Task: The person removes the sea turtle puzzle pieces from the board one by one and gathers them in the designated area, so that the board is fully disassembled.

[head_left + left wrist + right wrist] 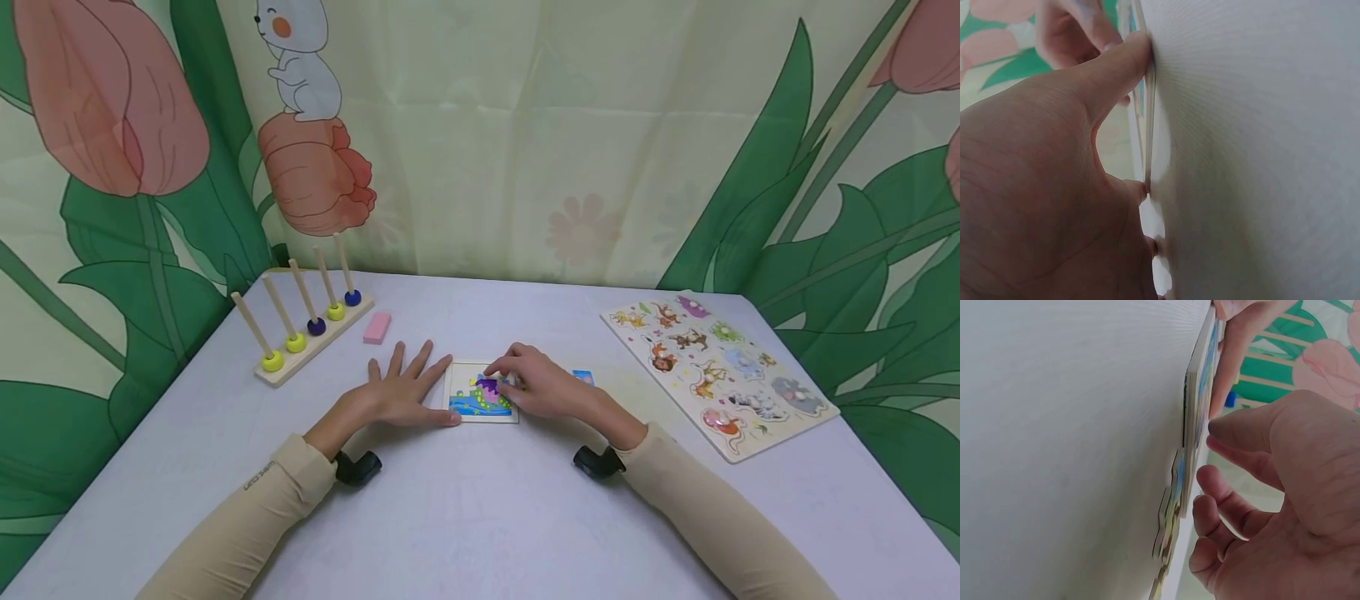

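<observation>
A small framed jigsaw puzzle (478,407) lies flat on the table, with blue, green and purple pieces in its lower part and a pale bare area above. My left hand (397,396) rests beside it with fingers spread; its thumb and index finger touch the left edge of the frame. Over the right part of the puzzle is my right hand (546,385), its thumb and index fingertips at the pieces and its other fingers loosely bent. No piece shows between those fingertips. Loose puzzle pieces (1169,512) lie by the frame's right side, mostly hidden by the right hand in the head view.
A wooden peg stand (311,343) with yellow and dark blue beads stands at the left. Near it lies a pink block (377,327). On the right is a large animal peg puzzle board (705,400). A printed curtain (480,167) hangs behind the white table (480,517).
</observation>
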A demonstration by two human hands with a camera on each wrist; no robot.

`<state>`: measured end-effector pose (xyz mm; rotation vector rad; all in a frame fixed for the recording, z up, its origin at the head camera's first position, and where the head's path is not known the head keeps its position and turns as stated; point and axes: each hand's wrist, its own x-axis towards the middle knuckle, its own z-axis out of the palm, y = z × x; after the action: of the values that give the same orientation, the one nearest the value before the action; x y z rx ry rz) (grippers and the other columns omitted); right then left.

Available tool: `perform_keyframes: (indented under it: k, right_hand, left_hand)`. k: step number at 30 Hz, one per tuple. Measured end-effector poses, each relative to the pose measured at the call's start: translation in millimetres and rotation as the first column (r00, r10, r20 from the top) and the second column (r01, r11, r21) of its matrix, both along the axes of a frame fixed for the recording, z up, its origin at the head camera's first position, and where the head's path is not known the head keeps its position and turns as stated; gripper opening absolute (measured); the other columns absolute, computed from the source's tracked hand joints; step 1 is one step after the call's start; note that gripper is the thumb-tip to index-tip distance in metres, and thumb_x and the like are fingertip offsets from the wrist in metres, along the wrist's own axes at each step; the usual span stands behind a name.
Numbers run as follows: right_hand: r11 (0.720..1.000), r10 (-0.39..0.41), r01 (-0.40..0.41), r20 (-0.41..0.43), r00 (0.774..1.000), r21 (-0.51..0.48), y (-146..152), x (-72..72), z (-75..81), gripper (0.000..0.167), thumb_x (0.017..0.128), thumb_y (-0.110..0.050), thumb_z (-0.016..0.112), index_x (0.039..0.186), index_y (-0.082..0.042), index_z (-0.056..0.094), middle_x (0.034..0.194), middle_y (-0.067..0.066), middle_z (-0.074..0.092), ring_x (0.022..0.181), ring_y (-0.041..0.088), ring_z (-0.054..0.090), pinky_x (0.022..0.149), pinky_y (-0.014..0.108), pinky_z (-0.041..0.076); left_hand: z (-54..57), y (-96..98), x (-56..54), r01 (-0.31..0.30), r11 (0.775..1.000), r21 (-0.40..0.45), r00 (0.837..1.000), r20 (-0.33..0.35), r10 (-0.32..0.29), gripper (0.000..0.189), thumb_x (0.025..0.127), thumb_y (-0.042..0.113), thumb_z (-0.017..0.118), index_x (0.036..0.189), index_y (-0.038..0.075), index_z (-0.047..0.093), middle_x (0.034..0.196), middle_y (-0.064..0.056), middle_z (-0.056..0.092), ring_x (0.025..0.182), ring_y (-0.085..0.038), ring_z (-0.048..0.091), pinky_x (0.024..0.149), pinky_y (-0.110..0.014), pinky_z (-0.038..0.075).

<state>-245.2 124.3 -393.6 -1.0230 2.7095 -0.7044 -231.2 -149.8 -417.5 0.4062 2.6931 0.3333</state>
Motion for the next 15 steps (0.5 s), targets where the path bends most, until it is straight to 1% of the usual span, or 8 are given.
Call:
perform_keyframes:
  k: [4, 8, 15]
  right_hand:
    - [1.0, 0.005, -0.005, -0.003, 1.0, 0.002, -4.1, -3.5, -1.7, 0.028, 0.103, -0.017, 0.067, 0.13, -0.018, 0.075, 0.114, 0.006, 0.063, 0.095, 0.017, 0.053, 0.085, 0.031, 0.045]
    - [1.0, -0.013, 0.013, 0.005, 1.0, 0.024, -7.6, -4.6, -2.1, 0.028, 0.103, -0.017, 0.068, 0.13, -0.019, 0.075, 0.114, 0.006, 0.063, 0.096, 0.017, 0.053, 0.084, 0.032, 0.045]
    - [0.998, -0.022, 0.022, 0.009, 1.0, 0.063, -10.6, -6.2, -4.7, 0.033, 0.103, -0.017, 0.068, 0.135, -0.02, 0.073, 0.118, 0.006, 0.062, 0.1, 0.017, 0.053, 0.086, 0.032, 0.046]
  left_hand:
    - [-1.0, -0.5, -1.4, 0.001, 1.0, 0.001, 1.0, -0.003, -0.001, 0.11, 0.085, 0.087, 0.056, 0.171, 0.037, 0.008, 0.18, -0.004, -0.015, 0.162, -0.051, -0.022, 0.119, -0.086, -0.005]
    - [0.2, -0.4, -0.8, 0.005, 1.0, 0.006, 1.0, -0.006, -0.005, 0.11, 0.085, 0.087, 0.056, 0.171, 0.037, 0.009, 0.18, -0.004, -0.015, 0.162, -0.051, -0.022, 0.119, -0.086, -0.006]
    - [0.8, 0.7, 0.7, 0.006, 1.0, 0.0, 1.0, -0.007, -0.006, 0.11, 0.086, 0.086, 0.057, 0.171, 0.036, 0.009, 0.18, -0.005, -0.015, 0.162, -0.051, -0.022, 0.119, -0.086, -0.006]
